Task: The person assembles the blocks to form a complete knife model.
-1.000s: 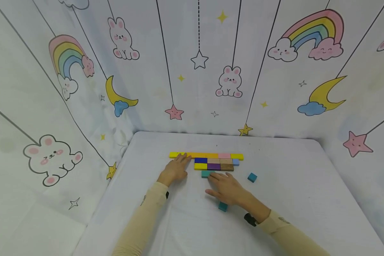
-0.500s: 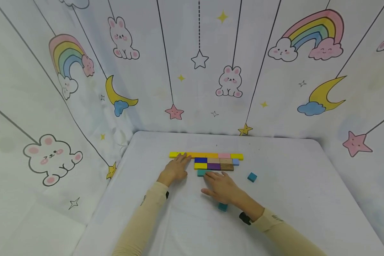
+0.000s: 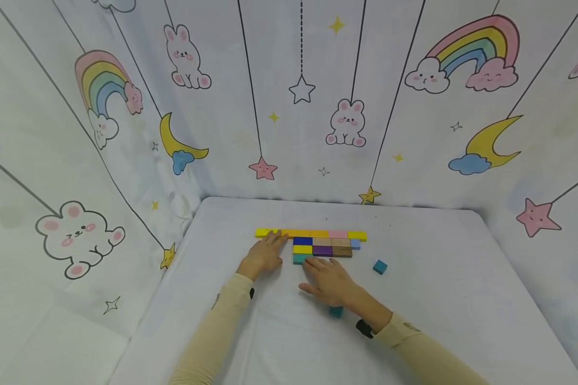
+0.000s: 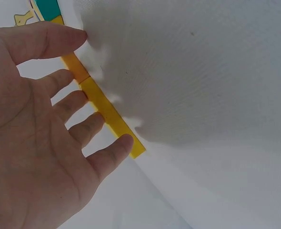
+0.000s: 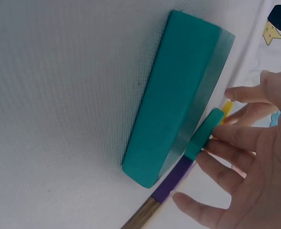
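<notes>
My left hand lies with spread fingers against the left part of a long row of yellow and orange blocks. In the left wrist view its fingertips line up along a yellow block. My right hand has its fingertips at a teal block, which sits right below the yellow block of a lower row. The right wrist view shows relaxed fingers touching this teal block, beside a purple block. The fingers partly cover it in the head view.
A second teal block lies just below the right hand, partly hidden by it. Another teal block stands apart to the right. Blue, tan, purple and brown blocks fill the middle rows, with a light blue one at the end.
My right hand has slid left with the teal block, which has moved left and slightly up to line up below the yellow block. The left hand has stayed in place.
</notes>
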Available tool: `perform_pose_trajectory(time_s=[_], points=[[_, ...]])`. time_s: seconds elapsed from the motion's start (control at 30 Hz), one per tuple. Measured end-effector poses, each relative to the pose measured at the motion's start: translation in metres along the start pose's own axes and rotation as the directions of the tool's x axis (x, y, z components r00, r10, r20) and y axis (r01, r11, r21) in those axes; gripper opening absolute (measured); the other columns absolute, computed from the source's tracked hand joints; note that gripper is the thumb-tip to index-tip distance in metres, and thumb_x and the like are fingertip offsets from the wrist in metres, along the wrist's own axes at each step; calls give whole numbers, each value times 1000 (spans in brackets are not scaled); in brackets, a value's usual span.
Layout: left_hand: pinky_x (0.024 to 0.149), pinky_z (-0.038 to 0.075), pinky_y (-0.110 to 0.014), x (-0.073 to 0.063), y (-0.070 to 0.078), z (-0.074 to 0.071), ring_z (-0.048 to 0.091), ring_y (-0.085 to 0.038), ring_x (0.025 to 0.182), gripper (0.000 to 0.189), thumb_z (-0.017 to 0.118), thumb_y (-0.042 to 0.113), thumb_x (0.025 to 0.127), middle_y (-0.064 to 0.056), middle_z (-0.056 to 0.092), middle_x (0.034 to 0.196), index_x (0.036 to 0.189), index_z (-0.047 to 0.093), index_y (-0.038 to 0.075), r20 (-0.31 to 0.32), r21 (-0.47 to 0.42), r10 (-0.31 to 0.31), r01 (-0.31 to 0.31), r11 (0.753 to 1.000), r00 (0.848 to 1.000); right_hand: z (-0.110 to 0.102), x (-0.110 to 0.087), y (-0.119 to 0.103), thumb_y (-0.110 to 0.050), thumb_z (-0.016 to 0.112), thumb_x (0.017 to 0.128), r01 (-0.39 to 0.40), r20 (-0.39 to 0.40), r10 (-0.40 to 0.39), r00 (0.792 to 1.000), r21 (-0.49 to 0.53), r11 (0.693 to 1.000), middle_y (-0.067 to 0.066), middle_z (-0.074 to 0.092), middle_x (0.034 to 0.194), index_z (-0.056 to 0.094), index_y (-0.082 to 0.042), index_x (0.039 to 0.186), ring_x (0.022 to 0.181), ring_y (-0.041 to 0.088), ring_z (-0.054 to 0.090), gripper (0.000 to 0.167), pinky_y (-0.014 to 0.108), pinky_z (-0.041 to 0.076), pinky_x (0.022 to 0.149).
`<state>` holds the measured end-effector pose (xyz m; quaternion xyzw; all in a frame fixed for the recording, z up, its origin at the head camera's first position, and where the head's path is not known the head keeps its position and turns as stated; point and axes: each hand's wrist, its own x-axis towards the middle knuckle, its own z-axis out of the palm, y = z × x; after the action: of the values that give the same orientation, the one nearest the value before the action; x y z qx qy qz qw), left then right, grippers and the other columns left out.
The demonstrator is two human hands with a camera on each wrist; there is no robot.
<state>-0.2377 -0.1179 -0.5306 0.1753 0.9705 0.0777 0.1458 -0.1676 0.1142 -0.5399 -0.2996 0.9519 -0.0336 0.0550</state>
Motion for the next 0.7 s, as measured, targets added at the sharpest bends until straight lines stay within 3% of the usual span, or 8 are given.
perform_pose_trajectory(time_s=[0.4,0.7], points=[[129,22,-50,1,2,0,13,-31,161,74,62,22,102,-8,17,174,167,26,17,18,-9,-22,22,1000,1000,-1,1,-2,-61,51,103,-21,-2,21,1000,49,999,7,45,163,50,-13,156,150,27,41,72,64,35,120],[129,23,-51,0,3,-2,16,-33,160,74,64,21,100,-8,20,174,166,29,17,5,-14,-17,17,1000,1000,1,-4,4,-60,52,104,-15,-4,15,1000,121,993,8,33,169,46,-12,158,155,28,33,73,59,32,123]])
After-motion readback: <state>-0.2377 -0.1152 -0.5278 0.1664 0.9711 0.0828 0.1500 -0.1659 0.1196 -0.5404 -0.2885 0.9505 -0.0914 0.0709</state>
